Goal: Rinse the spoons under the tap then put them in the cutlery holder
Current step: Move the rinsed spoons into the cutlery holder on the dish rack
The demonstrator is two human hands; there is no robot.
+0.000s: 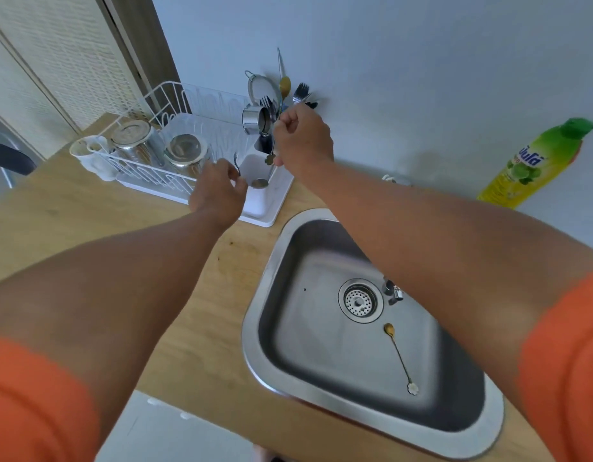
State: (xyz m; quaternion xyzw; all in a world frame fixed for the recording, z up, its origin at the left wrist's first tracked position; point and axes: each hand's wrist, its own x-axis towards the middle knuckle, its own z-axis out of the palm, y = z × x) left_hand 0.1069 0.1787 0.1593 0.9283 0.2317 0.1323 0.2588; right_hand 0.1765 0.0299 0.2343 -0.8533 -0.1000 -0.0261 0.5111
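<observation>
- Two spoons are in hand over the dish rack [145, 95]: the right hand [303, 138] pinches a gold spoon [284, 85] by its slim stem, bowl up and flower-shaped end down, while the left hand [218, 191] curls its fingers round a steel spoon [259, 183] whose bowl lies low beside the white cutlery holder [255, 201].
- One more gold spoon [400, 358] lies on the floor of the sink [281, 248], near the drain [360, 300], so the task looks well along but not finished.
- The step in hand appears to be dropping the gold spoon into the holder, which already bristles with forks and a strainer [256, 88].
- To do it well, the person should aim the decorated end at an open gap between the standing forks, keep the stem near upright, and let go only once the end is inside the rim.
- The steel cup [255, 120] lying tilted just beside the hand could be knocked; a straight descent avoids it.
- The steel spoon could follow, handle first, with the left hand turning it upright.
- Wet, thin stems slip easily, so a firm fingertip pinch is wise.
</observation>
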